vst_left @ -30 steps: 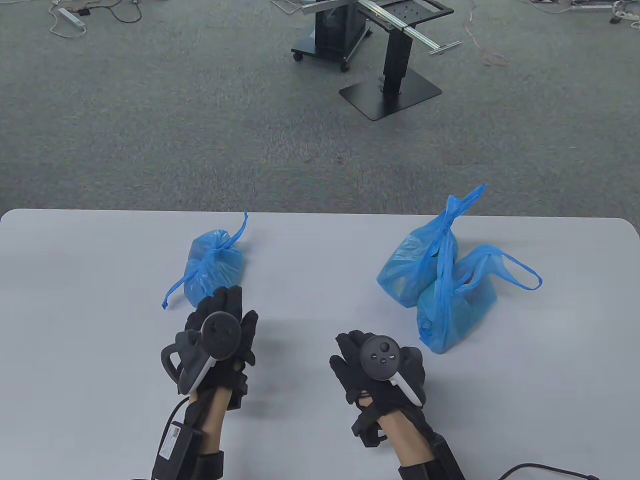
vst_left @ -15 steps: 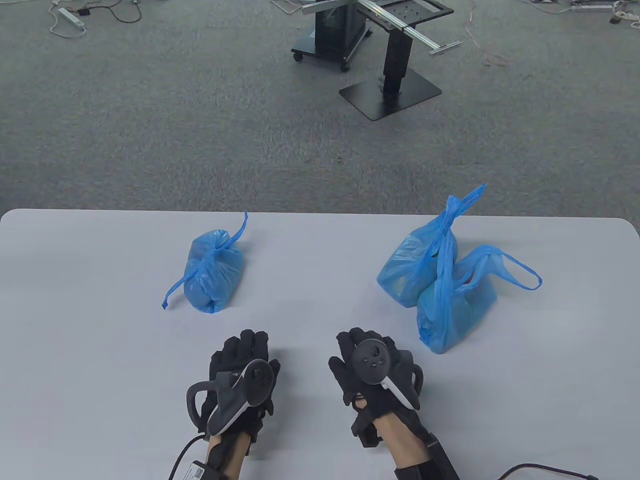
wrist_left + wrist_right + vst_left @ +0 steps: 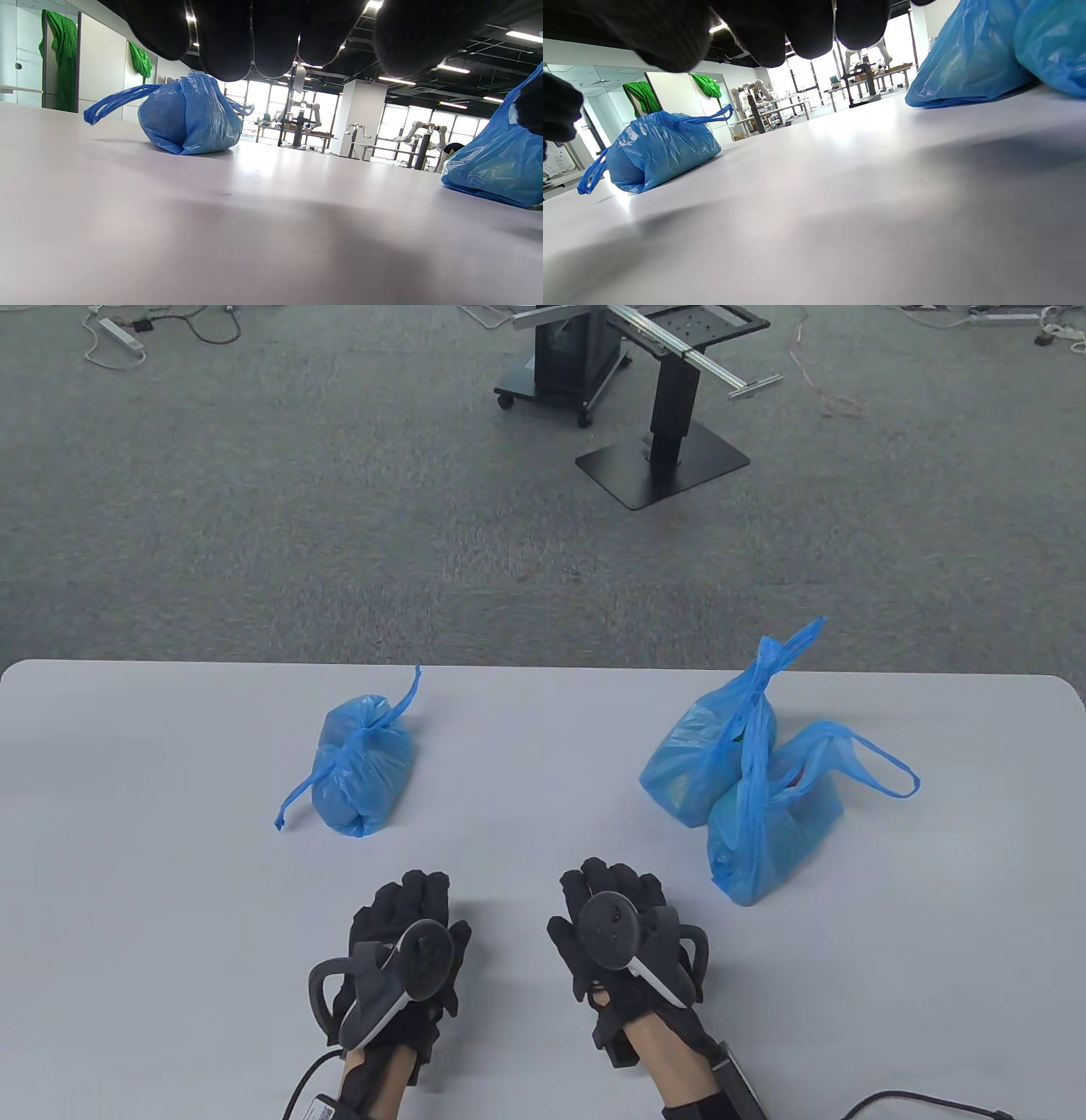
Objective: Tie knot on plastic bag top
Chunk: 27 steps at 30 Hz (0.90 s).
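A small blue plastic bag [image 3: 361,768] with its top tied lies on the white table [image 3: 127,899] at the left; it also shows in the left wrist view [image 3: 191,116] and the right wrist view [image 3: 657,148]. Two more blue bags stand at the right: a rear one [image 3: 708,746] with its handles knotted and a front one [image 3: 776,823] with loose open handles. My left hand [image 3: 407,950] and right hand [image 3: 619,933] lie flat and empty over the table near the front edge, side by side, apart from all bags.
Beyond the table's far edge lies grey carpet with a black stand [image 3: 662,462] and a wheeled black cart [image 3: 564,364]. Cables run from both wrists off the bottom edge.
My left hand has drawn back from the tied left bag toward the front edge and to the right. My right hand has shifted slightly left.
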Each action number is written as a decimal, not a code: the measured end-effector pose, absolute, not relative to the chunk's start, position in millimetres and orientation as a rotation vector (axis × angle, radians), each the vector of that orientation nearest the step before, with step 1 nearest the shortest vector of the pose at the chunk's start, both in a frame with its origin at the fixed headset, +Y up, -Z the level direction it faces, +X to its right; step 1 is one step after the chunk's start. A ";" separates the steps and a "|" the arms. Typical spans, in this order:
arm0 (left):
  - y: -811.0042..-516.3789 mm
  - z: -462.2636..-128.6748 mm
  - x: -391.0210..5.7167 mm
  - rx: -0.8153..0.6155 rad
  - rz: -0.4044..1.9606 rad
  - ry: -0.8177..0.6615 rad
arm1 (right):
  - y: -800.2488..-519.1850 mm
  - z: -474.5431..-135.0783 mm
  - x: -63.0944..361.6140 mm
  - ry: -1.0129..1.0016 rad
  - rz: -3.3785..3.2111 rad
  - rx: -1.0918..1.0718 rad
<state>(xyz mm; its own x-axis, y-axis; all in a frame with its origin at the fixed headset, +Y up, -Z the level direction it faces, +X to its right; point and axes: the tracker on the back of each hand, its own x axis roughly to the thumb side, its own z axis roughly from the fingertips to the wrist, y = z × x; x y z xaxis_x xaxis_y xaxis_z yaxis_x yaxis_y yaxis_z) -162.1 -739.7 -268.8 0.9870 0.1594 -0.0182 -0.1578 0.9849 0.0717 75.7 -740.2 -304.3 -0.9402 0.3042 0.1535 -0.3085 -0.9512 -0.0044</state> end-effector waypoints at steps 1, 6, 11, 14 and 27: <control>-739.0 -268.4 -161.7 0.072 0.163 0.021 | -739.4 -303.8 75.4 -0.054 2.824 0.214; -737.6 -267.0 -160.7 0.076 0.183 0.011 | -733.4 -302.0 78.0 -0.145 2.843 0.160; -738.8 -267.6 -161.0 0.074 0.192 0.008 | -724.5 -302.4 90.4 -0.267 2.840 0.021; -738.5 -267.9 -161.2 0.076 0.202 0.006 | -716.9 -304.0 103.4 -0.333 2.827 -0.103; -740.3 -269.4 -158.7 0.058 0.197 -0.009 | -705.8 -338.3 198.7 -0.243 2.607 -0.716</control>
